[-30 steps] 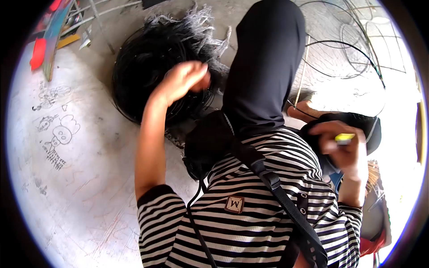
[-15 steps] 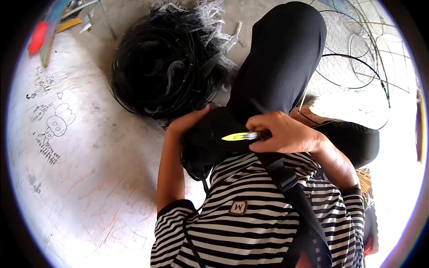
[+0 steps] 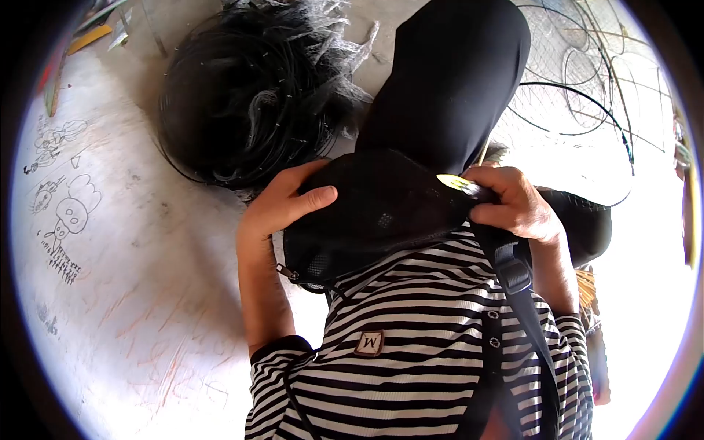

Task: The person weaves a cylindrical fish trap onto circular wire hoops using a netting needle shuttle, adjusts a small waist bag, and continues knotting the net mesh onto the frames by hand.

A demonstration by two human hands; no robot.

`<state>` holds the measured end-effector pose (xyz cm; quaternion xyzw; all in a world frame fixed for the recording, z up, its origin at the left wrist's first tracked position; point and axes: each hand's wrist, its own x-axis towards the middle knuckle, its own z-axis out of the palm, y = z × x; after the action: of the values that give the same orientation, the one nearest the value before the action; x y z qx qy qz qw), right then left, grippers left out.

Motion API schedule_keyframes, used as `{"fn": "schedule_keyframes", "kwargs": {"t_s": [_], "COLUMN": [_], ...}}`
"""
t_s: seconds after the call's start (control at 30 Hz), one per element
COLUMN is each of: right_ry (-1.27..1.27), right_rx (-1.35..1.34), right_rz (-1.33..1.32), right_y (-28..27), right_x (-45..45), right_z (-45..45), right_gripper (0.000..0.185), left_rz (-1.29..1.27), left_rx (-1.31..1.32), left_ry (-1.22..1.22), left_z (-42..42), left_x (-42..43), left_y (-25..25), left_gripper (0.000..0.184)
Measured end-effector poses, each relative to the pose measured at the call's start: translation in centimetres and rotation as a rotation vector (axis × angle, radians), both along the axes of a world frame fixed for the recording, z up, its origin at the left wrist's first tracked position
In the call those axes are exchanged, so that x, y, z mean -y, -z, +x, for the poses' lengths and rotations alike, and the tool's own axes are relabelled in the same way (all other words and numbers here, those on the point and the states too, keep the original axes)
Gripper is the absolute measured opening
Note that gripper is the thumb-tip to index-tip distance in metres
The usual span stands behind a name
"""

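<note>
A black zippered bag (image 3: 367, 213) with some mesh lies across my lap. Its left end is gripped by my left hand (image 3: 282, 202), thumb on top and the other fingers out of sight behind the edge. At the bag's right end is my right hand (image 3: 517, 205), closed around a netting needle (image 3: 456, 182) with its pointed yellow-green tip sticking out to the left. Those right fingers also seem to touch the bag's edge; whether they grip it I cannot tell. A zipper pull (image 3: 286, 272) hangs at the bag's lower left corner.
A large coil of black netting (image 3: 249, 103) with frayed pale fibres lies at the upper left. Hooped netting (image 3: 579, 81) spreads at the upper right. A black strap with a buckle (image 3: 513, 275) crosses my striped shirt. Drawings (image 3: 73, 213) mark the pale surface at left.
My right hand has moved right and up with the netting needle. The bag now lies spread wider between my hands, and my left thumb has come into view on top of it.
</note>
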<state>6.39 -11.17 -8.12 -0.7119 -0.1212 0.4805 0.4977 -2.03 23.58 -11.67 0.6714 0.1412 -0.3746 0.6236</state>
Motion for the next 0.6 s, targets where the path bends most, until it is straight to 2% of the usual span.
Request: {"fn": "schedule_keyframes", "kwargs": {"t_s": [0.13,0.27,0.3,0.37,0.43,0.53,0.6], "right_ry": [-0.023,-0.113,-0.126,-0.107,-0.175,-0.401,-0.457], "right_rx": [0.059,0.196,0.332,0.583,0.691,0.802,0.94], "right_rz": [-0.023,-0.124,-0.111,0.096,0.208,0.149,0.064], "right_y": [0.4,-2.4,-2.5,-1.8,-2.3,-4.1,-3.3], "right_x": [0.4,-0.3,-0.3,-0.4,-1.1,-3.2,-3.6], "right_z": [-0.2,0.5,0.3,-0.4,-0.7,-1.3,-2.7], "right_gripper": [0.037,0.043,0.046,0.046,0.048,0.042,0.034], "left_rz": [0.095,0.089,0.098,0.11,0.115,0.113,0.14], "left_rx": [0.013,-0.144,-0.139,-0.131,-0.124,-0.151,-0.112], "left_ry": [0.032,0.08,0.088,0.102,0.117,0.071,0.113], "left_z": [0.2,1.3,1.4,1.4,1.6,1.9,2.1], "left_x": [0.5,0.9,1.0,1.2,1.5,2.3,2.5], "left_y": [-0.6,-1.9,-1.9,-2.0,-2.1,-3.0,-3.4], "left_gripper": [0.077,0.088,0.088,0.086,0.083,0.078,0.072]}}
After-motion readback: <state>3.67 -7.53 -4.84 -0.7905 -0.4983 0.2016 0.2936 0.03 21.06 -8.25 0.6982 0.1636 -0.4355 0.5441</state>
